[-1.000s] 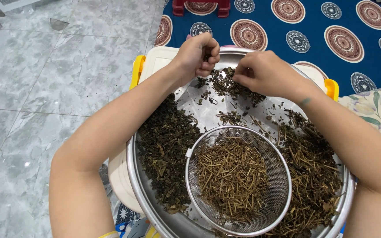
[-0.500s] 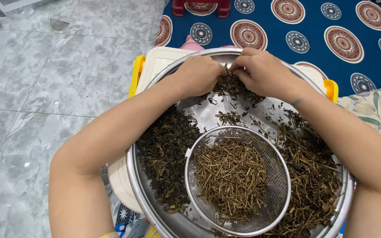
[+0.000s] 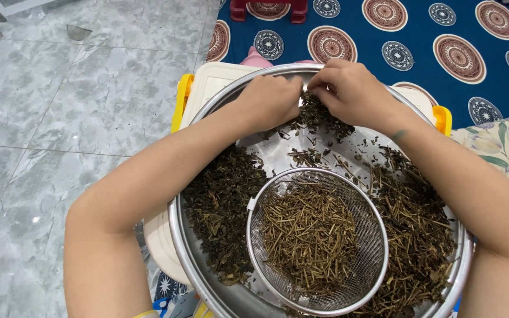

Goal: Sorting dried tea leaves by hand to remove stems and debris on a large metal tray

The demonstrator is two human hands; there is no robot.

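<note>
Steel basin (image 3: 207,268) rim nearby; both hands' fingers (image 3: 293,94) pinch dried leaves (image 3: 319,115) together.

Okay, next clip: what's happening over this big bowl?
A person's left hand and right hand meet at the far side of a large steel basin, pinching a clump of dried plant bits. Dark dried leaves lie on the left, and a mesh strainer holds tan stems.

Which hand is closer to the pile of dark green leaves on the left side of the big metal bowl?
Left. The left hand is just above the pile of dark green leaves, at the bowl's far rim. The right hand is further right, over the loose bits at the far side.
</note>
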